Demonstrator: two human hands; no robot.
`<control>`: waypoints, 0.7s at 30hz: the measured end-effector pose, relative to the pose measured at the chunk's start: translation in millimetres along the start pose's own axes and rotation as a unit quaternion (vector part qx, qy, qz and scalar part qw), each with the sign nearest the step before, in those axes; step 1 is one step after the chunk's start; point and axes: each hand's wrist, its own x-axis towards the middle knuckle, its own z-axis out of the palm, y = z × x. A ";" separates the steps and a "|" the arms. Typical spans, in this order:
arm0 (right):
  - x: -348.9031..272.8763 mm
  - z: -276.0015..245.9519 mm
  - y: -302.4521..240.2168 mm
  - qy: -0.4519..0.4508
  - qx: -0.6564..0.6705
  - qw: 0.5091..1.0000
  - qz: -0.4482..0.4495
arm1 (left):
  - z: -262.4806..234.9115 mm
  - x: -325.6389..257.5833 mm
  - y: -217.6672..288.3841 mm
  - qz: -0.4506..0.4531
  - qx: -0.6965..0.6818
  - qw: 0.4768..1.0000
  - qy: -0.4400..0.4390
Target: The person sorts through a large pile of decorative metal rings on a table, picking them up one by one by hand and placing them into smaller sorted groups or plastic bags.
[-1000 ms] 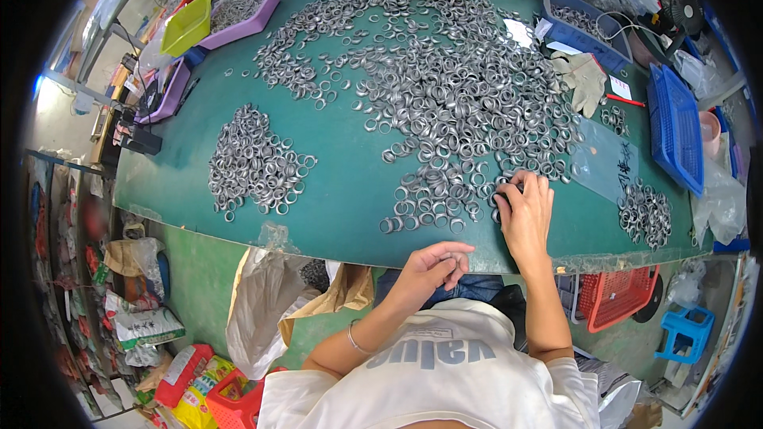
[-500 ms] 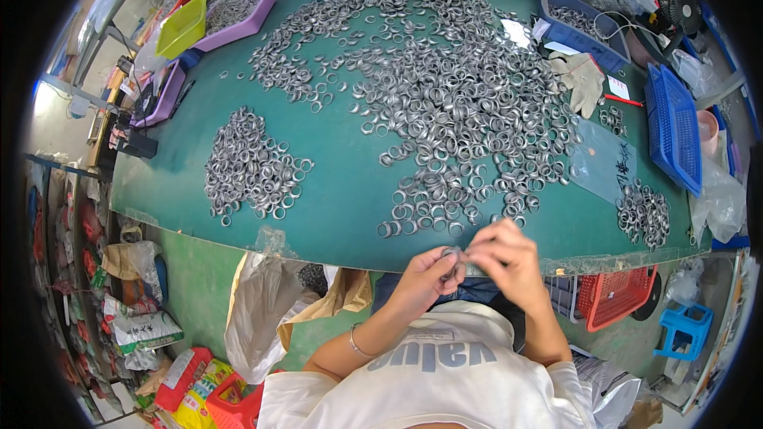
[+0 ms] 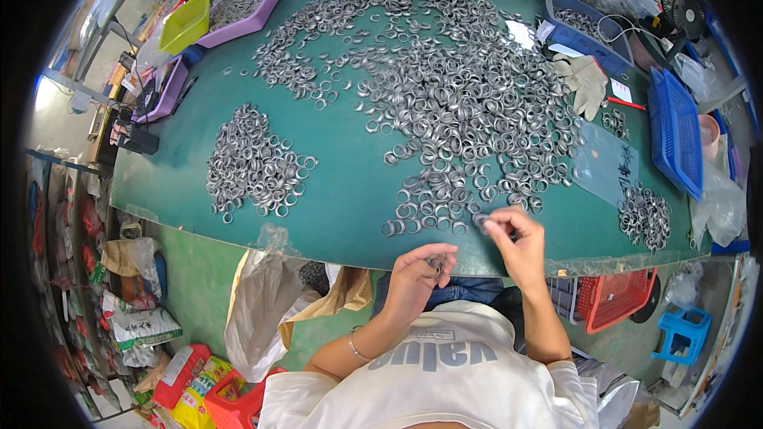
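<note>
My left hand is curled round metal rings just off the table's near edge. At the near edge of the big pile of grey metal rings, my right hand pinches a ring between thumb and fingers. Its other fingers are folded in, so whether more rings lie in the palm is hidden. A smaller heap of rings sits to the left on the green table. Another small heap lies at the right near edge.
Blue baskets and a blue tray of parts stand at the right, near a glove, a red pen and a plastic bag. Purple and yellow trays are at the far left. An open sack stands below the table edge.
My hands, close together before, are now apart. My right hand has moved forward to the near edge of the big pile; my left has drawn slightly left and down.
</note>
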 end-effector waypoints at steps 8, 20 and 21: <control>1.8 14.6 11.9 0.100 -0.075 0.991 -0.043 | 19.6 12.4 -4.8 -0.017 0.035 0.998 0.050; -30.1 7.1 -7.4 -0.104 0.072 0.991 0.054 | 24.2 14.5 -6.7 0.014 0.122 0.992 0.018; -25.3 4.7 -16.7 -0.112 -0.005 0.993 -0.025 | 22.4 14.4 -7.0 -0.003 0.118 0.993 0.024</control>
